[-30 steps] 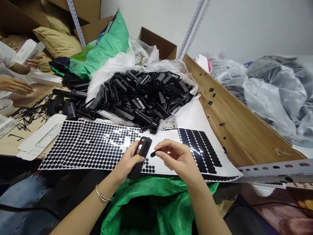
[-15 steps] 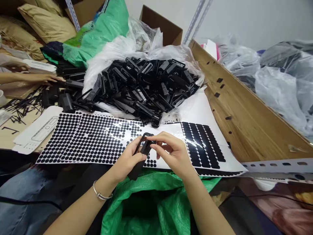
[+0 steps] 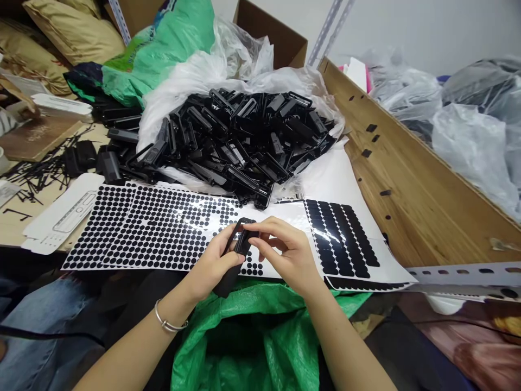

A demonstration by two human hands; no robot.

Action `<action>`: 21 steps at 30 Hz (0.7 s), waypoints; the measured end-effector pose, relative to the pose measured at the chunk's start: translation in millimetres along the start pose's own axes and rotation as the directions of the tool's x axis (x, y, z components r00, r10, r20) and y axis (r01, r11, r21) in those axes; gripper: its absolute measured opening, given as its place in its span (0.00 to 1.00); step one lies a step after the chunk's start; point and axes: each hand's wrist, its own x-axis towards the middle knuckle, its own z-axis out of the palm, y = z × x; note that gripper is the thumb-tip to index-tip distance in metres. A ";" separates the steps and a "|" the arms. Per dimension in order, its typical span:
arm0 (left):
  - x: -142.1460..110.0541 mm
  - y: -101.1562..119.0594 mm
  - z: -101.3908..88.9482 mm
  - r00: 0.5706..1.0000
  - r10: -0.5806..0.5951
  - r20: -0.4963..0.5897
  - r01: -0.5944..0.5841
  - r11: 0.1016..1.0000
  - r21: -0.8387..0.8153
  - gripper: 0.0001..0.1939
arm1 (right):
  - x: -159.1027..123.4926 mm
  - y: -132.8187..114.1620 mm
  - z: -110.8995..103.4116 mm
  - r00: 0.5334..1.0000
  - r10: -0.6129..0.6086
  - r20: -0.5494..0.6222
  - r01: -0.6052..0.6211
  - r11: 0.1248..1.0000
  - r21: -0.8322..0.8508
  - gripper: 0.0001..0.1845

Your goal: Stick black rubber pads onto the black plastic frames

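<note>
My left hand (image 3: 214,269) is closed round a black plastic part (image 3: 228,281) with a ribbed face and an open loop at its upper end. Thumb and fingertips of my right hand (image 3: 287,252) pinch together at the part's upper right edge, touching it. Between them is a black oblong sticker (image 3: 253,234), mostly hidden by the fingers; whether it lies flat on the part I cannot tell. Under both hands spread white sheets of round black stickers (image 3: 163,233), and to the right a sheet of oblong black stickers (image 3: 340,239).
A big heap of black plastic parts (image 3: 240,141) lies in clear plastic behind the sheets. An open green sack (image 3: 248,336) hangs below my hands. A wooden board (image 3: 411,190) slopes along the right. At far left are thin black pieces (image 3: 36,174) and a co-worker's hand (image 3: 20,95).
My right hand has brought the oblong sticker left, up against the part in my left hand. The co-worker's hand reached toward the black parts, then drew back. The view has tilted down slightly.
</note>
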 end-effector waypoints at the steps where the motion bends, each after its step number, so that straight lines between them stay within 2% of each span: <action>1: 0.1 -0.9 -0.2 1.000 -0.002 -0.004 0.002 1.000 0.001 0.28 | -0.2 0.3 0.3 1.000 -0.004 0.000 0.004 1.000 -0.006 0.11; 14: -1.5 -6.5 0.0 0.999 -0.002 -0.046 0.002 1.000 0.017 0.24 | -2.3 1.9 5.1 0.998 -0.055 -0.032 0.052 0.995 -0.085 0.11; 18: -1.8 -9.4 -1.1 0.996 0.035 -0.076 -0.033 0.999 0.027 0.24 | -3.5 -0.2 7.1 0.994 -0.100 -0.040 0.091 0.979 -0.183 0.11; 21: 0.3 -11.3 -1.0 0.995 0.064 -0.079 -0.057 0.995 0.082 0.21 | -5.4 -0.7 10.3 0.986 -0.154 -0.066 0.131 0.956 -0.264 0.12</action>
